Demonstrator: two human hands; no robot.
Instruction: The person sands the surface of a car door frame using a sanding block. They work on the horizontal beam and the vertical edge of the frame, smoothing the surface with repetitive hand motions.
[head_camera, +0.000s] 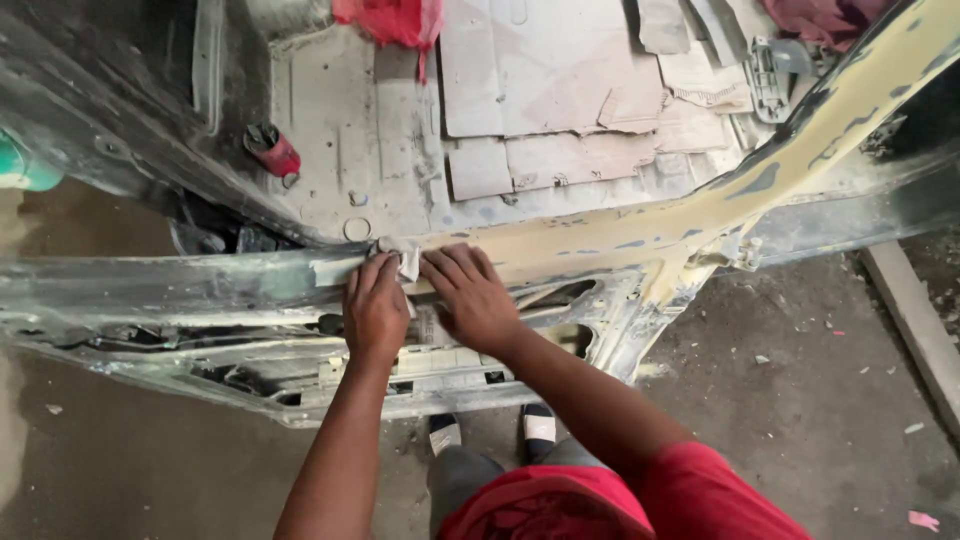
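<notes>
A stripped car body sill (200, 285) runs across the view, grey on the left and coated with yellowish filler (620, 235) toward the right, where a pillar (850, 110) rises diagonally. My left hand (373, 312) lies flat on the sill, pressing a piece of pale sandpaper (405, 262) under its fingers. Beside it, my right hand (473, 297) also lies palm down on the sill, its fingertips touching the same sheet.
Inside the car, flattened cardboard (540, 90) covers the dusty floor, with a small red can (272, 150) and a red cloth (395, 20) near it. Bare concrete ground (800, 400) surrounds my feet, and a wooden plank (915, 320) lies at right.
</notes>
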